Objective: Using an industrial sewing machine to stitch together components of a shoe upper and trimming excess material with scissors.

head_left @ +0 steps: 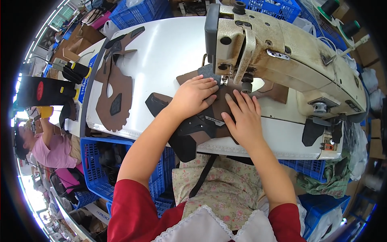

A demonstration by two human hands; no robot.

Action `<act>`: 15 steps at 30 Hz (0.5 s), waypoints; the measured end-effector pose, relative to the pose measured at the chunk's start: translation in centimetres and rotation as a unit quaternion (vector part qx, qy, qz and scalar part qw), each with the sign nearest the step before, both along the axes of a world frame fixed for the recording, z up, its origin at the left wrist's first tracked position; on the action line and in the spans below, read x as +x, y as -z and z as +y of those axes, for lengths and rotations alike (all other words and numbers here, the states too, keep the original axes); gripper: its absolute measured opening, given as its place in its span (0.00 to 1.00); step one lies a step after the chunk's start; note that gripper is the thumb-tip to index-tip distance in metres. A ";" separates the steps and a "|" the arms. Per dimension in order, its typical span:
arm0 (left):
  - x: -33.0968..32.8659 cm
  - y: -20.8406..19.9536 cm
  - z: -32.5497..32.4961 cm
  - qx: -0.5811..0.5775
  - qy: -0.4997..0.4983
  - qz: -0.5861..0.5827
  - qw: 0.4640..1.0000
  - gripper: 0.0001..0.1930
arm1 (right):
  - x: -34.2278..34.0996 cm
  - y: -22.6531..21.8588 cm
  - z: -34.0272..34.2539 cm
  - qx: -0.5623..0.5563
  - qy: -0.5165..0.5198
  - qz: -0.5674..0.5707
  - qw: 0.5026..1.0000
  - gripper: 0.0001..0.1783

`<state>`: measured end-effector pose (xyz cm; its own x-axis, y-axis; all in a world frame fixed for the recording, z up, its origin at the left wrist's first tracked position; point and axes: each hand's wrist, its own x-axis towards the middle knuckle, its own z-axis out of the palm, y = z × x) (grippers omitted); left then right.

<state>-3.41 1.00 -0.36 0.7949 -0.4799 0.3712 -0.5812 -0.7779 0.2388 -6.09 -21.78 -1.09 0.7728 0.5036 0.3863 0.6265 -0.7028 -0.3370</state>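
A brown and black shoe upper [201, 126] lies spread on the white table under the head of a cream sewing machine [278, 48]. My left hand [194, 96] rests flat on its left part, fingers stretched toward the needle area [224, 80]. On the right part lies my right hand [244, 117], palm down with the fingers spread. A grey patch [209, 72] shows just beyond my left fingertips. The machine's presser foot and needle are too small to make out clearly. Another brown shoe upper [115, 97] with black pieces lies flat at the table's left side.
Blue plastic crates stand below the table on the left [94, 165] and behind it [139, 14]. Black thread spools [350, 29] sit at the far right. Another person [54, 147] works beyond a second machine [44, 90] on the left. A green cloth [328, 177] hangs at the right.
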 end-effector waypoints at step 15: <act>2.1 -0.6 1.1 -0.009 0.050 0.005 0.999 0.14 | -0.3 0.3 2.1 0.008 0.064 -0.010 0.998 0.26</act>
